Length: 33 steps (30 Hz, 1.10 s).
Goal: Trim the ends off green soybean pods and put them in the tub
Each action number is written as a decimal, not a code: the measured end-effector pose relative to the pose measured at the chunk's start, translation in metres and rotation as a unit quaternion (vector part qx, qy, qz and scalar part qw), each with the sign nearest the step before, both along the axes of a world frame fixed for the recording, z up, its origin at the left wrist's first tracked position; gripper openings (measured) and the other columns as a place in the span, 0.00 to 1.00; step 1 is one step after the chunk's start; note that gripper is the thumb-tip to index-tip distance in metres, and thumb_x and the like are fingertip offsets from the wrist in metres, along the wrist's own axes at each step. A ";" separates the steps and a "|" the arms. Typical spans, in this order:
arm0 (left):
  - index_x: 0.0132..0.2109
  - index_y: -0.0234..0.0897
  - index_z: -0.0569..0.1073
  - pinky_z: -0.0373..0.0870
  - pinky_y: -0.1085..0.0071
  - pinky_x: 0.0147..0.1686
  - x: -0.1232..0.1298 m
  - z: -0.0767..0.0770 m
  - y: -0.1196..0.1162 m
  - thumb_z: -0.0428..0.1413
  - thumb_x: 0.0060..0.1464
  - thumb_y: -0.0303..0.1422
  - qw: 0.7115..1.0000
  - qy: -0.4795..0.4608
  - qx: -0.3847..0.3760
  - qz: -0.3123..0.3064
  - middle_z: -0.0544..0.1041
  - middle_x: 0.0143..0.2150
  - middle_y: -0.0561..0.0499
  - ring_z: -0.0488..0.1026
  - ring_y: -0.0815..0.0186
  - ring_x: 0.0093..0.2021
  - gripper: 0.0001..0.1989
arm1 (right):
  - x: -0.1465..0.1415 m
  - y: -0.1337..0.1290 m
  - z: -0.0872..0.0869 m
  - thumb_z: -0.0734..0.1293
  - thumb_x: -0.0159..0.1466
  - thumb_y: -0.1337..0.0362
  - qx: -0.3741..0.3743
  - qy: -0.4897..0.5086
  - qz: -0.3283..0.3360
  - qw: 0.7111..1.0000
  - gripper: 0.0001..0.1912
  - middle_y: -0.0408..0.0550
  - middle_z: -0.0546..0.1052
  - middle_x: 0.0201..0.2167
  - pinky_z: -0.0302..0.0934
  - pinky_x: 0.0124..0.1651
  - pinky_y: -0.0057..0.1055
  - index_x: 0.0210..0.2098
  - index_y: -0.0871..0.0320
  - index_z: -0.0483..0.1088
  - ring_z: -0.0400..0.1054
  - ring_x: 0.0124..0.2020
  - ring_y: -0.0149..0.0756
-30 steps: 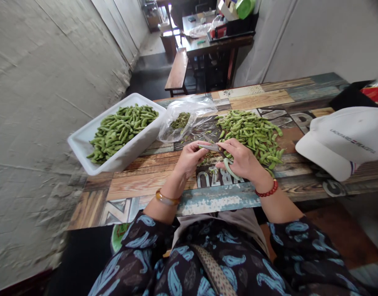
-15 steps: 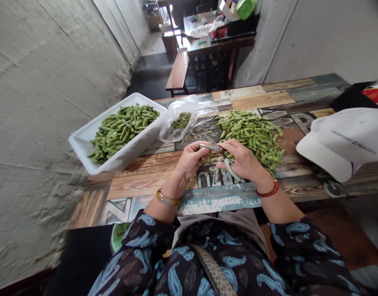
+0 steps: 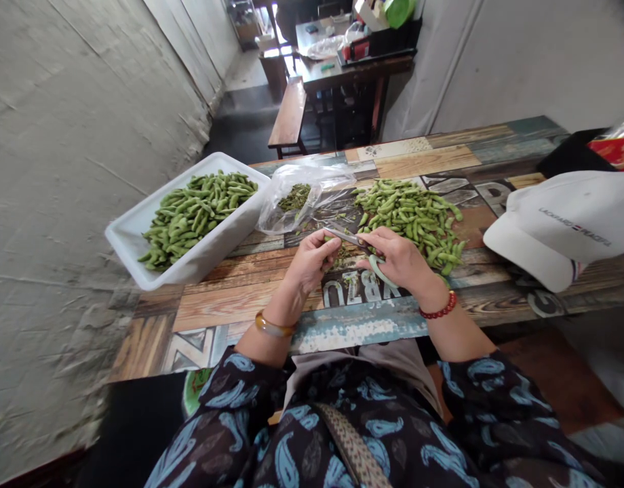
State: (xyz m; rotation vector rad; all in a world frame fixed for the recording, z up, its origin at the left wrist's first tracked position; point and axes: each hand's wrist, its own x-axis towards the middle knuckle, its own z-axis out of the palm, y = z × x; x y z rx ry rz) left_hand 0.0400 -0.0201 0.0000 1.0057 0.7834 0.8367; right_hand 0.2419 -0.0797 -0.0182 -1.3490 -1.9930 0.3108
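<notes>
My left hand is closed, thumb against forefinger, on an edamame pod that is mostly hidden by the fingers. In my right hand is a pair of scissors with pale green handles. Its blades point left, right beside the left fingertips, and look slightly parted. Just beyond the right hand lies a loose heap of edamame pods on the table. To the left, a white plastic tub holds many more pods. Green trimmings lie in a clear plastic bag between tub and heap.
The wood-patterned table carries small scattered scraps under my hands. A white cap rests at the right, with a black item behind it. A wall runs close on the left. Farther off stand a bench and another table.
The scissor blades have tilted and parted slightly at the left fingertips. Both hands stay nearly in place. The whole view has shifted a little.
</notes>
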 end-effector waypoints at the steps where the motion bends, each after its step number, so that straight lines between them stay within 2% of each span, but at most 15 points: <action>1: 0.34 0.34 0.72 0.45 0.80 0.17 0.000 0.000 0.001 0.68 0.42 0.36 1.000 -0.012 -0.011 -0.003 0.64 0.23 0.59 0.56 0.78 0.19 0.16 | 0.002 0.001 -0.001 0.71 0.63 0.58 0.004 0.001 -0.021 1.000 0.23 0.52 0.75 0.44 0.69 0.40 0.35 0.57 0.53 0.70 0.71 0.35 0.40; 4: 0.35 0.36 0.68 0.45 0.81 0.17 0.000 0.000 0.005 0.67 0.43 0.35 0.997 -0.050 -0.053 -0.012 0.67 0.27 0.58 0.58 0.79 0.20 0.16 | 0.009 0.005 -0.003 0.70 0.63 0.56 0.049 0.033 -0.109 0.992 0.23 0.53 0.75 0.44 0.69 0.43 0.38 0.56 0.55 0.71 0.71 0.36 0.41; 7: 0.32 0.36 0.64 0.45 0.81 0.16 0.001 0.000 0.006 0.66 0.44 0.38 0.996 -0.060 -0.067 -0.020 0.69 0.30 0.57 0.59 0.79 0.20 0.18 | 0.015 0.008 -0.003 0.71 0.63 0.54 0.095 0.074 -0.175 0.977 0.23 0.54 0.75 0.43 0.69 0.49 0.42 0.54 0.56 0.72 0.71 0.42 0.45; 11: 0.35 0.36 0.68 0.45 0.80 0.16 0.007 0.002 0.003 0.65 0.46 0.40 0.999 0.011 -0.014 -0.045 0.68 0.27 0.57 0.60 0.77 0.19 0.16 | 0.018 0.009 0.000 0.71 0.62 0.53 0.099 0.095 -0.192 0.972 0.22 0.55 0.75 0.43 0.68 0.51 0.46 0.53 0.56 0.73 0.71 0.44 0.47; 14: 0.39 0.34 0.74 0.48 0.77 0.18 0.018 0.002 0.001 0.62 0.50 0.39 0.988 0.106 0.068 -0.086 0.69 0.26 0.56 0.60 0.76 0.20 0.13 | 0.017 0.009 0.000 0.70 0.63 0.53 0.111 0.092 -0.189 0.971 0.22 0.55 0.76 0.43 0.69 0.51 0.44 0.53 0.57 0.73 0.71 0.44 0.47; 17: 0.33 0.32 0.77 0.54 0.75 0.24 0.037 -0.002 0.002 0.59 0.53 0.36 0.950 0.206 0.216 -0.089 0.69 0.23 0.55 0.60 0.74 0.22 0.09 | 0.016 0.009 0.000 0.70 0.63 0.53 0.120 0.085 -0.185 0.972 0.22 0.55 0.76 0.44 0.70 0.49 0.43 0.53 0.56 0.73 0.72 0.44 0.47; 20: 0.28 0.33 0.76 0.56 0.73 0.29 0.060 -0.006 0.003 0.60 0.51 0.31 0.880 0.319 0.342 -0.085 0.70 0.23 0.53 0.62 0.70 0.25 0.06 | 0.015 0.009 -0.001 0.69 0.64 0.53 0.117 0.078 -0.175 0.974 0.22 0.55 0.76 0.45 0.71 0.48 0.42 0.54 0.56 0.72 0.72 0.44 0.47; 22: 0.27 0.34 0.76 0.56 0.72 0.30 0.073 -0.007 0.003 0.62 0.48 0.29 0.835 0.389 0.380 -0.083 0.70 0.23 0.52 0.63 0.68 0.26 0.04 | 0.014 0.009 -0.001 0.68 0.65 0.53 0.115 0.073 -0.173 0.975 0.21 0.55 0.75 0.45 0.70 0.49 0.42 0.54 0.55 0.71 0.72 0.44 0.47; 24: 0.27 0.36 0.75 0.57 0.71 0.31 0.078 -0.007 0.003 0.64 0.45 0.29 0.810 0.427 0.394 -0.082 0.71 0.24 0.50 0.65 0.65 0.28 0.05 | 0.014 0.009 0.000 0.68 0.65 0.53 0.114 0.073 -0.178 0.975 0.21 0.55 0.75 0.45 0.70 0.49 0.41 0.54 0.56 0.71 0.72 0.44 0.47; 26: 0.27 0.38 0.76 0.56 0.71 0.30 0.076 -0.006 0.004 0.65 0.44 0.29 0.810 0.424 0.395 -0.082 0.71 0.25 0.49 0.66 0.63 0.29 0.05 | 0.013 0.008 0.001 0.68 0.65 0.54 0.111 0.079 -0.179 0.974 0.22 0.55 0.75 0.45 0.70 0.48 0.40 0.55 0.56 0.71 0.72 0.43 0.46; 30: 0.25 0.37 0.74 0.53 0.72 0.28 0.050 -0.005 0.009 0.62 0.44 0.26 0.837 0.387 0.374 -0.096 0.67 0.22 0.53 0.60 0.68 0.25 0.04 | 0.011 0.007 0.003 0.68 0.65 0.56 0.089 0.082 -0.157 0.980 0.21 0.54 0.75 0.46 0.71 0.44 0.38 0.56 0.56 0.71 0.72 0.39 0.43; 31: 0.26 0.36 0.74 0.52 0.73 0.27 0.042 -0.005 0.010 0.62 0.44 0.27 0.852 0.370 0.356 -0.106 0.66 0.21 0.54 0.59 0.70 0.24 0.04 | 0.011 0.006 0.003 0.68 0.65 0.56 0.087 0.080 -0.152 0.981 0.21 0.54 0.75 0.46 0.71 0.44 0.38 0.56 0.55 0.71 0.72 0.39 0.42; 33: 0.28 0.35 0.74 0.52 0.74 0.25 0.024 -0.004 0.011 0.62 0.47 0.31 0.901 0.305 0.285 -0.121 0.65 0.21 0.56 0.58 0.72 0.23 0.05 | 0.010 0.006 0.004 0.68 0.65 0.56 0.089 0.076 -0.144 0.983 0.21 0.54 0.75 0.45 0.71 0.44 0.38 0.56 0.55 0.71 0.71 0.37 0.41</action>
